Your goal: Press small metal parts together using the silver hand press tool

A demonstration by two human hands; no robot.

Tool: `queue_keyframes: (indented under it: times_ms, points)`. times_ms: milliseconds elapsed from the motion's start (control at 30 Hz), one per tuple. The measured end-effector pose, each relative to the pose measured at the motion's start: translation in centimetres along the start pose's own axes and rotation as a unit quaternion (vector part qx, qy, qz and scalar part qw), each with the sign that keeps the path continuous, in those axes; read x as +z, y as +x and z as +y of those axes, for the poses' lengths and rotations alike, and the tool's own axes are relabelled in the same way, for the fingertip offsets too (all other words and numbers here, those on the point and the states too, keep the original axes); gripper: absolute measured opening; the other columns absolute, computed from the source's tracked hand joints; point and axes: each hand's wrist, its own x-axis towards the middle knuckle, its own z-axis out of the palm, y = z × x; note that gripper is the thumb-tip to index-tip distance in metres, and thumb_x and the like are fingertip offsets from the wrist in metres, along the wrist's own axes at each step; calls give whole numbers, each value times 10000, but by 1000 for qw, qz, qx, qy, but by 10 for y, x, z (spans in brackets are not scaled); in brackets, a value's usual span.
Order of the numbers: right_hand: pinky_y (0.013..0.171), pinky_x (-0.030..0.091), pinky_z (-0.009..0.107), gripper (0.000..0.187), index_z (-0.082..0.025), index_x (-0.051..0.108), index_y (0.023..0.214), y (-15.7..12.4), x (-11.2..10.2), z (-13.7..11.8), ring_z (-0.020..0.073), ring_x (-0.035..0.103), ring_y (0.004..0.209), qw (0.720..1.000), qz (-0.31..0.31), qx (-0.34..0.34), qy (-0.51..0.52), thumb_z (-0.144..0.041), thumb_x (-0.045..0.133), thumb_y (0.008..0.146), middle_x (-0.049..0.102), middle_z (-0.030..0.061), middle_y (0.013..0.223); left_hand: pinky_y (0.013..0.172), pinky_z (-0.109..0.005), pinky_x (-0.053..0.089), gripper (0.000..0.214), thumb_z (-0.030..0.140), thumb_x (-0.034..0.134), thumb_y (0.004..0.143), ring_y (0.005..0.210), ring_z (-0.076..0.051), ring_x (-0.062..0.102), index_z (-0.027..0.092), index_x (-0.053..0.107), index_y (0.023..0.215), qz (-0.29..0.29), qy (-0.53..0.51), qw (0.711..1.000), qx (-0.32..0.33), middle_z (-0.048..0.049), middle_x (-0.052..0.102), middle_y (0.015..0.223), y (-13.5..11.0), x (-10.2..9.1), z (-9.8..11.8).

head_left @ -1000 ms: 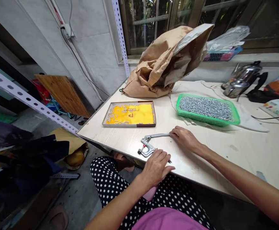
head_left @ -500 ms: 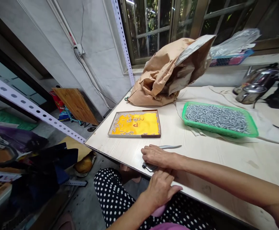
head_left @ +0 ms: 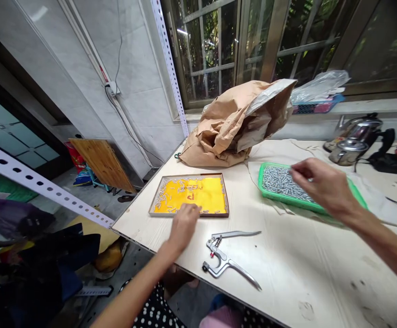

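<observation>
The left hand (head_left: 185, 224) is at the yellow-lined tray (head_left: 215, 193), the right hand (head_left: 326, 187) over the green basket (head_left: 289, 199) of metal pieces (head_left: 276, 181), fingers curled; any hold I can't make out. Picking-up, likely, calling next for a fine pinch; pliers (head_left: 227, 263) lie on the tabletop (head_left: 287, 269).

No lettering is legible, including red marks (head_left: 190, 197) in the tray (head_left: 215, 193).

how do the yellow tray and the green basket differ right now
The tray is shallow with bare yellow showing between scattered metal pieces; the basket is heaped with them, hiding its bottom. The tray's rim is grey and brown, the basket's green. The left hand is at the tray, the right hand by the basket. Both hold small metal pieces.
</observation>
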Motion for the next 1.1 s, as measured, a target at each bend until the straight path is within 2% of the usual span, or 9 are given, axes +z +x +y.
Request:
queue_keyframes:
  times_ms: [100,200,300,433,600,700,933,1033,1100]
  points:
    - [657,468,440,460,-261,614,1035,-6,-6,49,297,596,747,994,-36,-8,-105,-593,312,930,619,119,902,853,-323,465,241,174,442,955,1019,-218,535,200,673,1016,-77,68,991,-89,-79,641,1019,48,2,-48]
    - [638,482,440,465,-284,574,1178,-29,3,55,295,605,758,988,-81,-29,-126,-576,296,946,602,120,1025,848,-307,430,249,192,422,962,1040,-213,505,180,671,976,-121,90,984,-95,-81,608,1032,79,15,-71]
    - [686,511,386,319,-268,586,1132,-62,18,23,236,628,794,986,-148,-71,-31,-443,367,980,609,89,1029,817,-309,415,230,171,440,945,1041,-226,485,177,668,914,-152,94,982,-61,-88,598,1018,94,28,-79]
    - [703,504,327,268,-240,608,1062,-110,41,-36,194,626,834,955,-261,-101,95,-285,351,1001,621,71,964,797,-315,411,206,136,457,927,1032,-241,474,177,654,884,-186,99,977,-18,-104,599,993,106,35,-86]
    - [627,455,317,169,-225,606,889,-154,61,-89,193,607,732,906,-396,-83,123,-303,473,959,622,47,880,834,-313,411,175,113,484,904,1034,-237,471,182,639,861,-211,85,974,12,-108,601,992,119,37,-91]
    - [639,452,324,101,-206,591,966,-168,69,-103,216,623,773,892,-435,-60,109,-273,576,891,628,61,934,855,-316,411,172,109,491,889,1039,-240,473,173,622,797,-212,67,975,8,-113,601,976,123,39,-90]
    - [625,426,298,52,-194,547,905,-172,77,-108,198,623,783,891,-448,-44,61,-151,529,880,626,57,944,855,-297,429,160,169,451,901,959,-205,539,160,611,884,-142,19,988,-57,-83,640,949,115,25,-84]
    - [615,404,288,34,-190,541,890,-167,73,-110,188,611,774,890,-450,-47,55,-159,527,888,621,56,938,782,-271,453,200,211,412,919,839,-169,580,147,601,923,-111,-25,989,-95,-67,659,917,97,9,-66]
    - [610,386,283,30,-183,543,889,-165,70,-110,177,597,760,890,-449,-48,58,-167,521,901,616,59,938,728,-250,460,206,276,441,914,784,-152,591,152,605,901,-98,-121,981,-115,-45,665,875,74,-3,-45]
